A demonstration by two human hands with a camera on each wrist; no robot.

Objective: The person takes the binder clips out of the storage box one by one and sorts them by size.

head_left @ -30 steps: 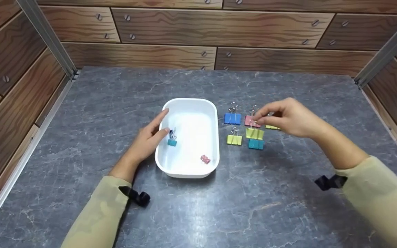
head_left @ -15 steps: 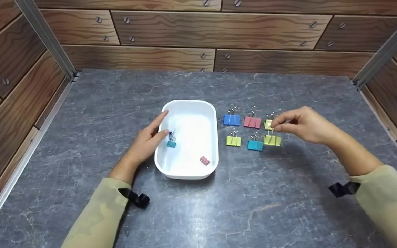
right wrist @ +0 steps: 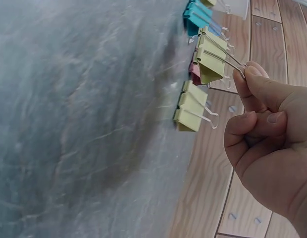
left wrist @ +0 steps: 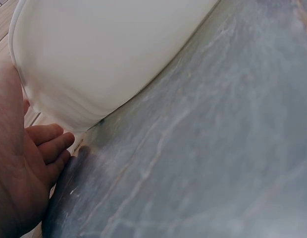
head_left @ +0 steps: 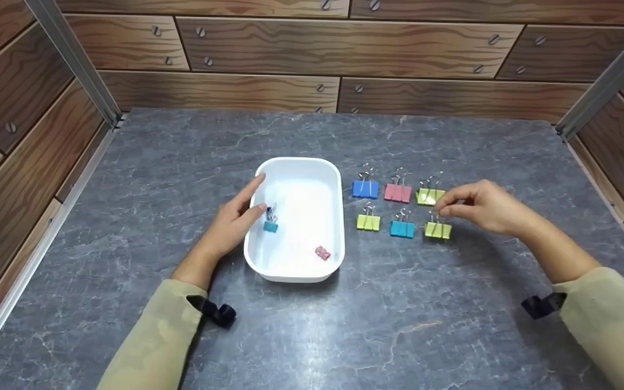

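Note:
A white plastic container [head_left: 293, 273] stands at the middle of the table. My left hand [head_left: 232, 219] rests on its left rim, thumb and index finger reaching over the edge; in the left wrist view the other fingers [left wrist: 50, 144] lie loosely outside the wall. Between thumb and fingertips, my right hand [head_left: 485, 208] pinches the wire handle of a yellow-green binder clip [right wrist: 211, 54], at the near right of a group of clips. Behind it sits another yellow-green clip [head_left: 429, 196]. Beside it are a teal clip [head_left: 402, 229] and a third yellow-green clip [head_left: 368, 222].
A blue clip [head_left: 365, 189] and a pink clip [head_left: 397, 193] complete the back row. Inside the container lie a small teal clip [head_left: 271, 226], a dark clip [head_left: 269, 212] partly behind the thumb, and a small pink clip [head_left: 322, 253]. Wood-patterned walls [head_left: 312, 49] enclose the grey table [head_left: 377, 330].
My right hand has carried the yellow-green binder clip rightward and toward me, from above the teal clip to the right end of the near row. The left hand has stayed on the container.

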